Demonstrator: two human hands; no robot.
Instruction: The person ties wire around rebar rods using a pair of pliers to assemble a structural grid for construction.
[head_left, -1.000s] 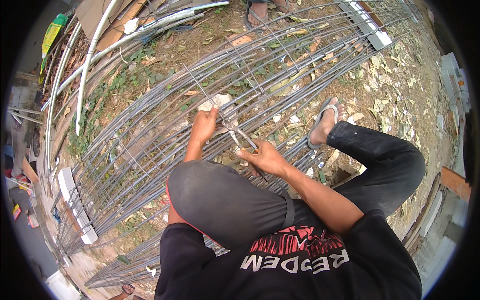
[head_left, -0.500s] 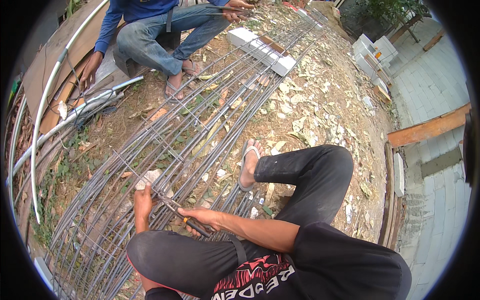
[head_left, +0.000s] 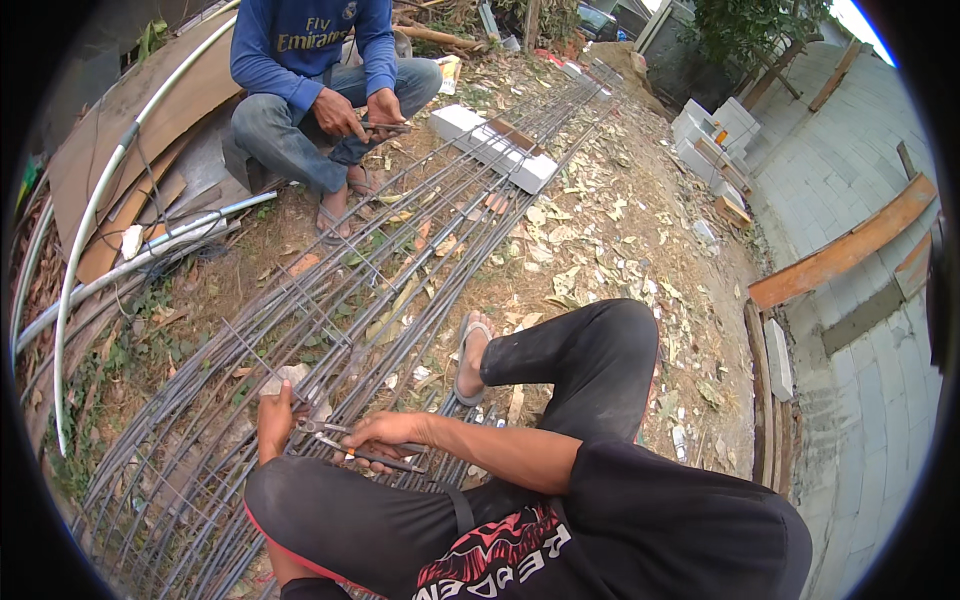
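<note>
My right hand (head_left: pixel 385 440) is wrapped round the handles of a pair of pincers (head_left: pixel 322 432), whose dark handles show an orange band. Their metal head reaches left, close to my left hand (head_left: pixel 274 418), over the bundle of long steel rebar (head_left: pixel 330 330). Thumb up, my left hand is closed at the bars beside a thin crosswise stirrup; what lies in its fingers is hidden. A pale flat stone (head_left: pixel 285 380) shows under the rebar just beyond that hand.
Across the rebar sits a co-worker in a blue shirt (head_left: pixel 310 60), holding a dark tool in both hands. A white block (head_left: pixel 495 150) props the far bars. White pipes (head_left: pixel 80 270) and boards lie left; a grey block wall (head_left: pixel 850 400) with a leaning plank (head_left: pixel 840 245) stands right.
My pincers have turned from slanting to nearly level, and their head stays near my left hand. The co-worker's hand has come back from the wires at left to join the other on the tool.
</note>
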